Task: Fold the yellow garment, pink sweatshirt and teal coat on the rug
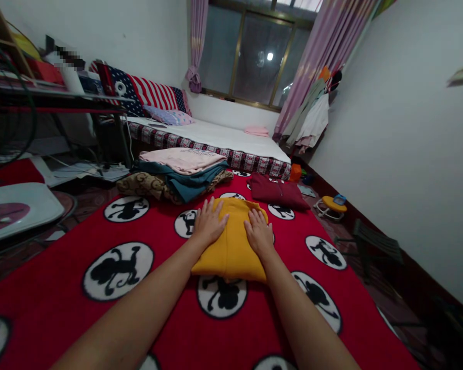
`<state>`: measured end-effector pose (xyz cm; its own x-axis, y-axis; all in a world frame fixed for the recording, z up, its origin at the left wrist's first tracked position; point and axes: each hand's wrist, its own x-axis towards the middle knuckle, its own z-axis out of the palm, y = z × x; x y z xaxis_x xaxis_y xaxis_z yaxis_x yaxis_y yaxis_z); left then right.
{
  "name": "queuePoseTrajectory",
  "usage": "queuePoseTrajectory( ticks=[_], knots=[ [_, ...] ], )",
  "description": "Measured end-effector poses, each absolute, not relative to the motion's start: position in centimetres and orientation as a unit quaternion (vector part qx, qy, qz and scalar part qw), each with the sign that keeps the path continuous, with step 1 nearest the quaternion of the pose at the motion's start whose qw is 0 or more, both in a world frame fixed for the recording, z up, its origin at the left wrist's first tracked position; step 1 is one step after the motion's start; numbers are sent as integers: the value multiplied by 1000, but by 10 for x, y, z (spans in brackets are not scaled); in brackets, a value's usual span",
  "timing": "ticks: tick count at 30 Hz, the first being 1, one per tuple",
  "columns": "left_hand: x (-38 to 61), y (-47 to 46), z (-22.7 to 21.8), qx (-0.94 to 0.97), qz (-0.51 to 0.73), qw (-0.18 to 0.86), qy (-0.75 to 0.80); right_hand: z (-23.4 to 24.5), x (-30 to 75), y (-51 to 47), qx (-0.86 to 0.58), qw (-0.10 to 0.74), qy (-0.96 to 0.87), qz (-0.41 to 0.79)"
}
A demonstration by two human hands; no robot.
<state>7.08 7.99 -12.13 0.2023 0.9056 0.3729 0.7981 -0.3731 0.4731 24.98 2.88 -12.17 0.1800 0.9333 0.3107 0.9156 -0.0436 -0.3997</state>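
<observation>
A folded yellow garment (233, 241) lies on a red blanket (165, 288) with black-and-white round prints. The left hand (208, 222) and the right hand (259, 232) both rest flat on it, palms down, fingers spread. Beyond it sit a stack of folded clothes (181, 172) and a folded maroon garment (278, 191).

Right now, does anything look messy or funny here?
Nothing stands out. Both hands, left hand and right hand, lie flat on the neatly folded yellow fabric garment on the red monkey-print blanket.
</observation>
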Motion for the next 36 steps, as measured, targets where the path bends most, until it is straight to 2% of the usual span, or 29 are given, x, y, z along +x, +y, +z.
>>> queuePoseTrajectory(
  ticks=[5,7,13,19,26,30,33,36],
  knots=[
    [56,90,-122,687,422,127,578,-128,259,24,-669,413,-616,-45],
    [49,92,-120,658,468,140,574,-128,263,21,-668,438,-596,-81],
    [28,100,-121,597,505,199,590,-126,266,16,-704,388,-590,-72],
    [19,107,-121,619,458,236,593,-124,265,16,-674,416,-605,-82],
    [34,83,-97,724,431,153,517,-124,263,16,-653,437,-614,-75],
    [40,76,-90,731,380,144,547,-125,263,17,-663,423,-615,-62],
    [41,82,-95,710,385,179,562,-125,262,17,-667,405,-623,-58],
    [42,89,-101,674,424,276,538,-126,262,18,-665,399,-629,-54]
  ],
)
